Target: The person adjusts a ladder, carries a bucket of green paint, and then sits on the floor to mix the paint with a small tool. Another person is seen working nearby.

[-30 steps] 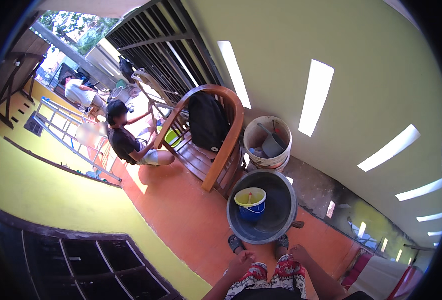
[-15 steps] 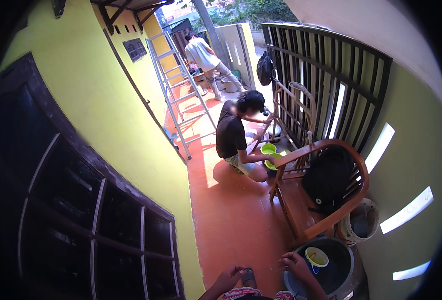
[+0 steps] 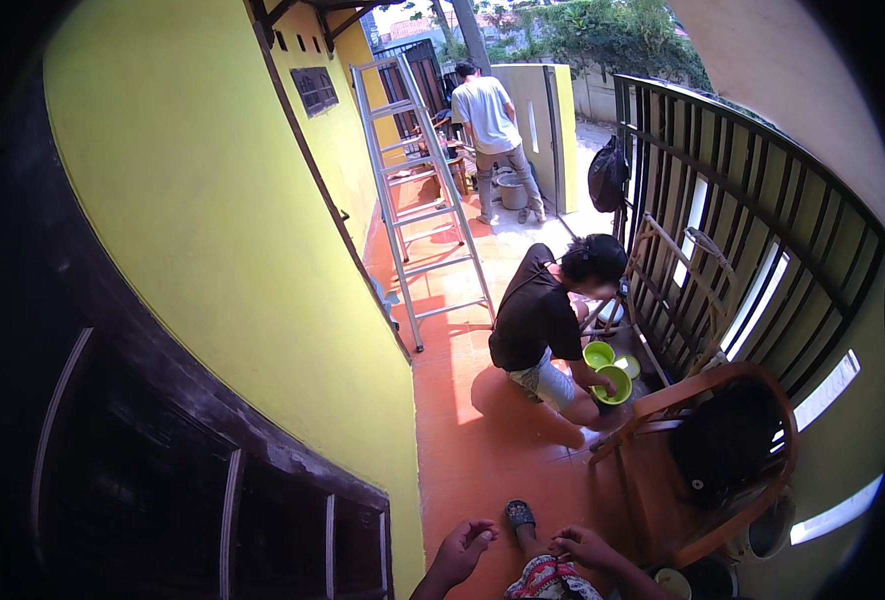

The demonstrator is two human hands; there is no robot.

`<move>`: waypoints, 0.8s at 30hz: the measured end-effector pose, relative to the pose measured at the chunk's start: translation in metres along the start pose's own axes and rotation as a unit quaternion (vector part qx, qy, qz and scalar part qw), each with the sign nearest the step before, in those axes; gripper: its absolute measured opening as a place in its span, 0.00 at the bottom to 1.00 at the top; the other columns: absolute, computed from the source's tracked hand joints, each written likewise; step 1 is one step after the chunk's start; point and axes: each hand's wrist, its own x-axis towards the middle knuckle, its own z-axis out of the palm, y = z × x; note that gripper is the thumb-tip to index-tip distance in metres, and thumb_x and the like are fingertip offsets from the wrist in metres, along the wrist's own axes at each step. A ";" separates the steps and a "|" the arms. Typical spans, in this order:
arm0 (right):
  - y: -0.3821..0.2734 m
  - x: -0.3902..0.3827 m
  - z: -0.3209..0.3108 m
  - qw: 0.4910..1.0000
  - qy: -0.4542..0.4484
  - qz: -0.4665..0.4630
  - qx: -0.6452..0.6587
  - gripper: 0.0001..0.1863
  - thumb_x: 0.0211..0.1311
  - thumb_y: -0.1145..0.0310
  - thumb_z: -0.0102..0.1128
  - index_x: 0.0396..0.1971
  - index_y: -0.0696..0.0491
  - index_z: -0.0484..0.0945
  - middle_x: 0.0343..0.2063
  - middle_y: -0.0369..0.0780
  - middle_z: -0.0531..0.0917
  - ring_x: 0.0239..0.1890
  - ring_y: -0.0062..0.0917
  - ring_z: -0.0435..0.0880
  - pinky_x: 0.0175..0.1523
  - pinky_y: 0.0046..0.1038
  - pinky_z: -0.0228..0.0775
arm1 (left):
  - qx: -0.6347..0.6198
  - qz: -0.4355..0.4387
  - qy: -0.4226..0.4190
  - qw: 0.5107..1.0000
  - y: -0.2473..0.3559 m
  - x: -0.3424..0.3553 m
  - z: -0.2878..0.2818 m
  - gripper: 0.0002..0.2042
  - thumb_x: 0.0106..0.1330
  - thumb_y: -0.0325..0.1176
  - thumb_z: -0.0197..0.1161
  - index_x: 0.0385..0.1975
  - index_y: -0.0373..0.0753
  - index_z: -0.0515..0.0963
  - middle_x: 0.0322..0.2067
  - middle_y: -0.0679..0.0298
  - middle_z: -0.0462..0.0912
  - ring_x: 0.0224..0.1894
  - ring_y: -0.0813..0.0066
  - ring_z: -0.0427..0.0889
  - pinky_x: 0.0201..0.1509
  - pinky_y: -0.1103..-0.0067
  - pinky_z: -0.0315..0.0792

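Low in the picture my left hand [image 3: 461, 553] is raised in front of me, its fingers loosely bent and the thumb a little apart, with nothing seen in it. To its right hovers my right hand [image 3: 586, 549], also loosely curled and holding nothing that I can see. Between them show my patterned shorts [image 3: 544, 578] and a dark sandal [image 3: 519, 515] on the orange tiled floor [image 3: 482, 460]. Nearest to my right hand is a wooden armchair [image 3: 652, 500] with a black backpack [image 3: 724, 440] on its seat. A pale yellow pail [image 3: 673, 582] is partly cut off below it.
Ahead, a person in a black shirt [image 3: 534, 320] squats with one hand in a green bowl [image 3: 614, 387]. A metal stepladder [image 3: 407, 190] stands by the yellow wall [image 3: 212, 250]. Farther off, another person [image 3: 487, 115] stands. A dark metal gate [image 3: 762, 150] lines the right side.
My view has shifted, so the scene sits lower and farther right. The basin near my right hand is mostly out of view. The far person now stands more upright. My hands remain raised and loosely curled.
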 end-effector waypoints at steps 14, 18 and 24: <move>-0.338 0.369 0.015 0.977 -0.071 -0.164 -0.118 0.14 0.71 0.64 0.55 0.49 0.57 0.73 0.41 0.38 0.81 0.42 0.19 0.81 0.48 0.25 0.75 | -0.010 -0.006 0.079 0.997 0.156 0.296 -0.173 0.13 0.74 0.32 0.53 0.54 0.35 0.71 0.46 0.59 0.82 0.50 0.72 0.81 0.52 0.76 0.76; -0.408 0.459 0.041 0.968 -0.106 -0.208 -0.088 0.15 0.72 0.63 0.54 0.51 0.56 0.73 0.42 0.38 0.81 0.44 0.19 0.80 0.49 0.26 0.75 | -0.035 -0.021 0.150 0.988 0.176 0.392 -0.247 0.12 0.73 0.32 0.54 0.53 0.36 0.71 0.46 0.59 0.82 0.49 0.71 0.82 0.50 0.76 0.76; -0.421 0.576 0.063 0.993 -0.044 -0.092 -0.063 0.14 0.72 0.62 0.55 0.48 0.56 0.74 0.42 0.37 0.80 0.45 0.19 0.80 0.49 0.26 0.75 | 0.003 -0.074 0.108 0.991 0.220 0.580 -0.356 0.14 0.72 0.36 0.55 0.53 0.37 0.71 0.46 0.60 0.82 0.48 0.71 0.81 0.49 0.75 0.74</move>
